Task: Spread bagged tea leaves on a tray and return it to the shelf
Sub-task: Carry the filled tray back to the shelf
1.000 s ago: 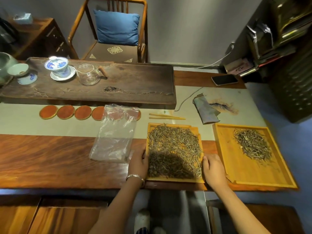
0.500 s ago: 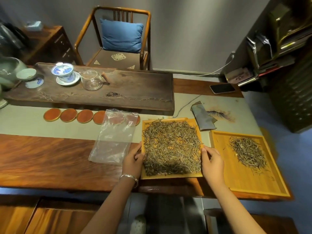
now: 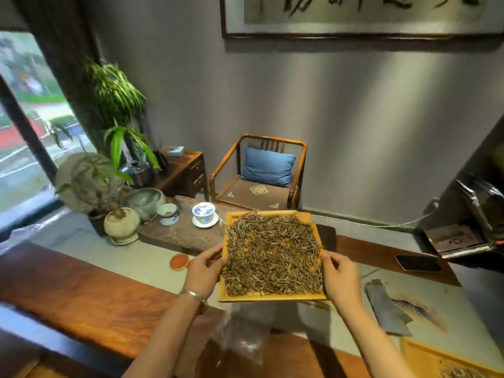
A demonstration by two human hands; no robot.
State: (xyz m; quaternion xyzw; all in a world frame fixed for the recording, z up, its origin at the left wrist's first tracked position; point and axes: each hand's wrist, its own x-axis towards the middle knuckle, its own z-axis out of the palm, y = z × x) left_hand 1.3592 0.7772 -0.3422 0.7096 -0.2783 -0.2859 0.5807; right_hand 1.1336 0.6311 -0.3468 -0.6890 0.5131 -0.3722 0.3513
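Observation:
A yellow wooden tray (image 3: 272,297) covered with a spread layer of dry tea leaves (image 3: 272,255) is held up in the air above the table. My left hand (image 3: 204,271) grips its left edge, and my right hand (image 3: 341,279) grips its right edge. The empty clear plastic bag (image 3: 242,336) lies on the table below the tray. A second yellow tray (image 3: 425,358) with a small heap of tea leaves sits at the bottom right corner, partly cut off.
A dark tea board (image 3: 177,230) holds a blue-white lidded cup (image 3: 204,212) and small bowls. Potted plants (image 3: 120,222) stand at the left. A chair with a blue cushion (image 3: 267,170) is behind. A phone (image 3: 418,263) and grey cloth (image 3: 387,309) lie right.
Both hands have lifted the tea-covered tray off the table and raised it. The view has tilted up, so the wall, window and plants now show.

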